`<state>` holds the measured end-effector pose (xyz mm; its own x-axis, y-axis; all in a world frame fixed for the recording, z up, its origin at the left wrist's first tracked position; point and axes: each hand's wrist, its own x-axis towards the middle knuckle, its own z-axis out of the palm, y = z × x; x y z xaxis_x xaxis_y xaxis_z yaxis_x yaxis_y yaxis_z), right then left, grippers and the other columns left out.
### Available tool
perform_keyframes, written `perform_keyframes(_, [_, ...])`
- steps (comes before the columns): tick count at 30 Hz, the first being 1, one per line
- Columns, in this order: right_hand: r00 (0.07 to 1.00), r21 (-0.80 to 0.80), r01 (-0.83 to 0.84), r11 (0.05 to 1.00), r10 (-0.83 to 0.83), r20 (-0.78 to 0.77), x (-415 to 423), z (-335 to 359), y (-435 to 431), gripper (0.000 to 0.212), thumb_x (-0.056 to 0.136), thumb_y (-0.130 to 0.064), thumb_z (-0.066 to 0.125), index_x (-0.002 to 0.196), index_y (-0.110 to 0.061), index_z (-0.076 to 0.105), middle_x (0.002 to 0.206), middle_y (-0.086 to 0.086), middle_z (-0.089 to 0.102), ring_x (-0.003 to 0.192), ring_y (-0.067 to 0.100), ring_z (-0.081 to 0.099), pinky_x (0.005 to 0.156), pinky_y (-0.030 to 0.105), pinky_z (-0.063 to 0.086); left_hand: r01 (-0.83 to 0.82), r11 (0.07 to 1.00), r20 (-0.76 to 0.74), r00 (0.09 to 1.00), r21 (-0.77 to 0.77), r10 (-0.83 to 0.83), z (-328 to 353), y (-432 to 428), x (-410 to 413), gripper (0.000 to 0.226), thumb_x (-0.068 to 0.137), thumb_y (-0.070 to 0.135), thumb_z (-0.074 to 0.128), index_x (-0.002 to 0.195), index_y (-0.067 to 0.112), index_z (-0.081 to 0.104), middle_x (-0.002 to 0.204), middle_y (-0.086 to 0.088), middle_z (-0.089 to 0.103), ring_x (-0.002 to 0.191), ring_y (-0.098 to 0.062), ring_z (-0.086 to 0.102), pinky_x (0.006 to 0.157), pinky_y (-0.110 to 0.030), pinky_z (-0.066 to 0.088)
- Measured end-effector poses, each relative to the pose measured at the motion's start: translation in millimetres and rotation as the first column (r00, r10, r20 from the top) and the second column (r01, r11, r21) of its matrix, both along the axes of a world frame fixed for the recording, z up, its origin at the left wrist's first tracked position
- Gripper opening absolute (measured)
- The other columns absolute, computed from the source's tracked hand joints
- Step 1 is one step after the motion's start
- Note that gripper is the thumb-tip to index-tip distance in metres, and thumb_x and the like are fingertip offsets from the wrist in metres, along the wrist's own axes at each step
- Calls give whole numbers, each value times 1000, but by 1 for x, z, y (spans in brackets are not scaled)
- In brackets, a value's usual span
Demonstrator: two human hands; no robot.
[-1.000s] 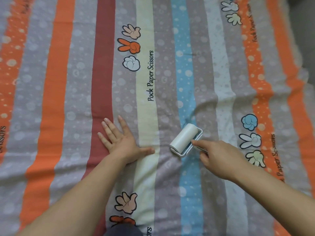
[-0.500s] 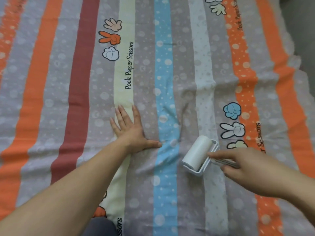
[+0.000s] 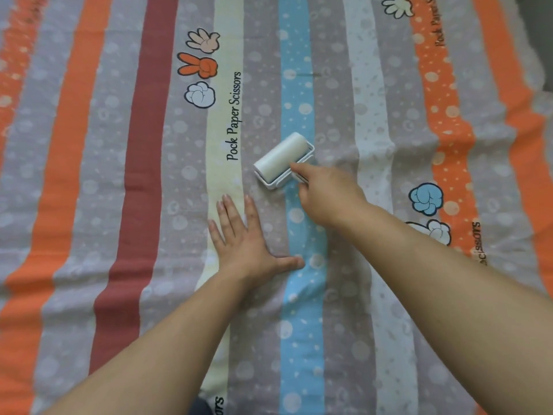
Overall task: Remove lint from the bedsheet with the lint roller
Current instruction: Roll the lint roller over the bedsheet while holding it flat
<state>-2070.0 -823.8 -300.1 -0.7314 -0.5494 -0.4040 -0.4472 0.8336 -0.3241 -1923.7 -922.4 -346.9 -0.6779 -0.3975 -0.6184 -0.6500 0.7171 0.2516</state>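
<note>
Lint roller (image 3: 282, 158) rests on the bedsheet (image 3: 89, 175), its handle (image 3: 300, 178) clasped in our right grip (image 3: 326, 196), while our left grip (image 3: 245, 238) lies wide open, pressing flat on it.

One bedsheet (image 3: 344, 369) is being shown, with one lint roller (image 3: 279, 158) on it. Two hands are being counted: one left hand (image 3: 244, 244) and one right hand (image 3: 329, 196). In the print, one dark red stripe (image 3: 143, 175), one cream stripe (image 3: 223, 139), one blue stripe (image 3: 302, 324) and four orange stripes (image 3: 68, 145) are being counted. Six cartoon hand motifs are being made out: a group of three (image 3: 200, 67), one cream motif (image 3: 396, 7), one blue fist (image 3: 425, 198) and what is probably one white motif (image 3: 440, 232) (half covered by a forearm).
</note>
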Motion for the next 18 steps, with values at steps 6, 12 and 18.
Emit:
perform_keyframes(6, [997,105,-49,993,42,64,13,15,66,53,94,-29,41,144,-45,35,133,4,58,114,29,56,82,36,45,-15,1000,23,1000,-18,15,4,1,-1,164,45,97,64,144,24,-45,150,-17,-51,136,-29,-51,116,-54,-25])
perform_keyframes(12, [994,162,-96,982,85,75,29,32,143,50,94,-25,40,140,-43,41,125,0,62,109,25,59,76,34,46,-9,1000,78,997,-24,11,11,29,-13,169,40,98,65,140,24,-49,148,-21,-51,135,-35,-52,114,-60,-24])
perform_keyframes(18, [988,160,-117,980,99,116,44,32,220,53,94,-27,37,144,-45,32,129,-3,59,111,23,57,70,33,40,-1,997,124,992,-79,11,18,62,-14,168,41,99,63,142,24,-47,150,-22,-49,138,-35,-48,117,-62,-19])
